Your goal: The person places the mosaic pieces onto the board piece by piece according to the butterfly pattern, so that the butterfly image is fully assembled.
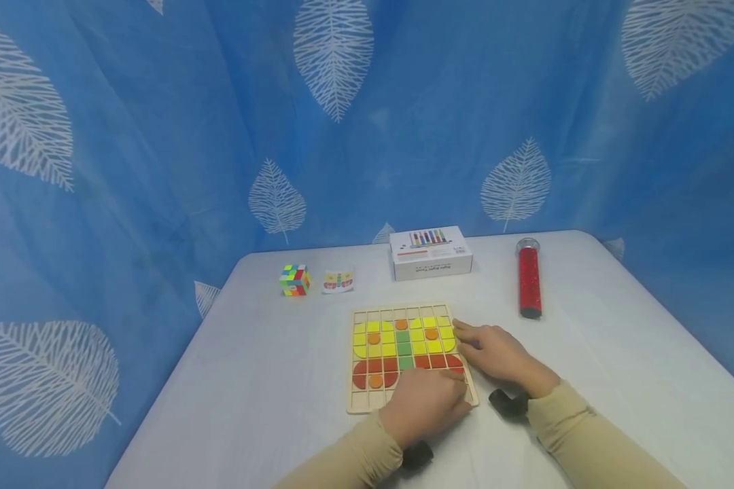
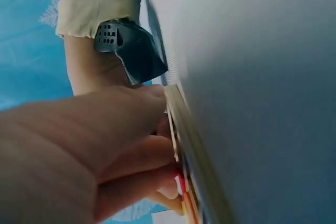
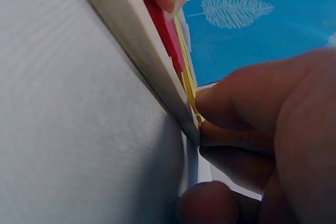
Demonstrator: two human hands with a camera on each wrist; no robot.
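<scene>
A square wooden puzzle board lies flat, ruled by thin raised strips. Yellow tiles and red tiles flank a green middle column, with several orange discs among them, like a butterfly. My left hand rests over the lower right corner and hides part of it; its fingertips touch a red tile there, thumb by the board's edge. Against the right edge is my right hand, its fingertips touching that side beside a yellow tile.
Behind the board stand a puzzle cube, a small butterfly picture card and a white box. A red glittery tube lies at the right. The table has a white cloth; a blue leaf-print curtain hangs behind.
</scene>
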